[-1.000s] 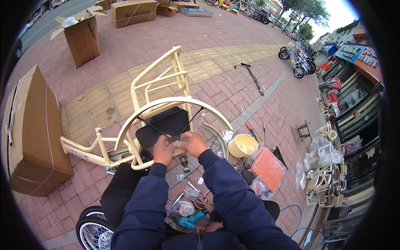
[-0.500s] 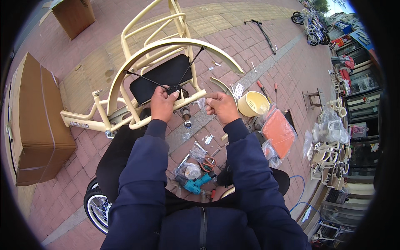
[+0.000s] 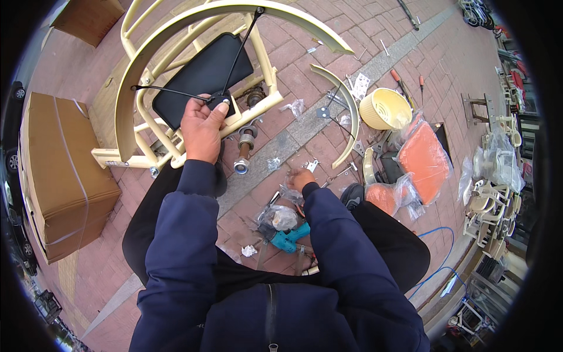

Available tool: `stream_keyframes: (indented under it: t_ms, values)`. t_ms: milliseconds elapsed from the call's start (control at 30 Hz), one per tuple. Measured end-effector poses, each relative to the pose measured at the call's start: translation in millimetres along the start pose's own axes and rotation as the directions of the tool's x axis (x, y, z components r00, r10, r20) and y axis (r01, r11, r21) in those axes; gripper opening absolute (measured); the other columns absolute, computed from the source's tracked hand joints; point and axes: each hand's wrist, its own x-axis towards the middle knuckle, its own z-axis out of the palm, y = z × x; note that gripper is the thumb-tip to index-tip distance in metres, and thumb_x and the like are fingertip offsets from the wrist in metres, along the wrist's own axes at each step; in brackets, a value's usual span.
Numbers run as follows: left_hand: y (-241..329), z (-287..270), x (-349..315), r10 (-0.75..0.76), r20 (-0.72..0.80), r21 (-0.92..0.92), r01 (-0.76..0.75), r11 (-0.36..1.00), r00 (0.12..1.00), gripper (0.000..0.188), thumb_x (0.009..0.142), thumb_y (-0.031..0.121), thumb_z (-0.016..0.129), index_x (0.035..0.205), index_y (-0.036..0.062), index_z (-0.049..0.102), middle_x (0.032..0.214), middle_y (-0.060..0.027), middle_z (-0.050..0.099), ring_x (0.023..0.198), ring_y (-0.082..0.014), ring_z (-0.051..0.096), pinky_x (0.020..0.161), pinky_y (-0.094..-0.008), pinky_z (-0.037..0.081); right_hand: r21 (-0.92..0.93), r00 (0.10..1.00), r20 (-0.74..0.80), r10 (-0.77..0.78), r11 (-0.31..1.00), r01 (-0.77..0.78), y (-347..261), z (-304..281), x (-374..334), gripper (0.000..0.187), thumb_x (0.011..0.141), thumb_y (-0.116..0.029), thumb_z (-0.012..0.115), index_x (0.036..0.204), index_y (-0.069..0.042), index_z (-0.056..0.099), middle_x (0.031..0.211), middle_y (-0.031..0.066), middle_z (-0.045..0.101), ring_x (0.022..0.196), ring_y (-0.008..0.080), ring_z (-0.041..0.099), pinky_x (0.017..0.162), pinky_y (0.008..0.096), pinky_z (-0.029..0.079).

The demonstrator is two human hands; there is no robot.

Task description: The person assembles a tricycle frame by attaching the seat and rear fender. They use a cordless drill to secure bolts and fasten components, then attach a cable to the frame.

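Observation:
My left hand (image 3: pixel 202 132) pinches the black stay bracket (image 3: pixel 217 107) against the cream tricycle frame (image 3: pixel 258 111), thumb on top beside a small bright bolt end. Two thin black stays (image 3: pixel 243 50) run from that bracket to a curved cream mudguard (image 3: pixel 126 105). Behind it sits a black panel (image 3: pixel 205 76). Low over the ground, my right hand (image 3: pixel 300 179) has its fingers bent together next to clear plastic bags (image 3: pixel 281 218); what they hold, if anything, is hidden. Below that hand lies a teal power drill (image 3: pixel 290 237).
A threaded axle part (image 3: pixel 243 154) juts toward me from the frame. To the right are a second mudguard (image 3: pixel 352 114), a cream basket (image 3: pixel 384 110), screwdrivers (image 3: pixel 400 82) and a wrapped orange seat (image 3: pixel 425 161). A large carton (image 3: pixel 70 176) stands at left.
My right hand has left the frame and dropped toward the tools and bags on the ground. My left hand keeps its hold on the bracket. The view has shifted and come closer to the ground.

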Motion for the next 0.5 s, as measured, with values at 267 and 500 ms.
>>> stream_keyframes:
  t_ms: [267, 500]
  values:
    - [0, -1, -3, 0.014, -0.007, 0.029, -0.014, 0.999, 1.000, 0.030, 0.089, 0.002, 0.071, 0.113, -0.0010, 0.053, 0.085, -0.0031, 0.064, 0.064, -0.0062, 0.054, 0.057, -0.0196, 0.043, -0.630, 0.720, 0.644, -0.259, 0.354, 0.691, -2, -29, -119, 0.024, 0.084, -0.023, 0.059, 0.098, -0.004, 0.067, 0.097, 0.0209, 0.069, 0.089, 0.0375, 0.068, 0.080, 0.0467, 0.054]
    - [-1, -1, -4, 0.000, 0.007, 0.005, 0.000, 1.000, 1.000, 0.030, 0.088, 0.001, 0.070, 0.112, 0.0004, 0.053, 0.084, -0.0028, 0.065, 0.065, -0.0055, 0.055, 0.057, -0.0192, 0.044, -0.703, 0.632, 0.699, -0.335, -0.162, 0.692, 86, 3, -178, 0.019, 0.090, -0.019, 0.051, 0.102, -0.010, 0.063, 0.094, 0.0060, 0.064, 0.094, 0.0247, 0.060, 0.085, 0.0431, 0.044]
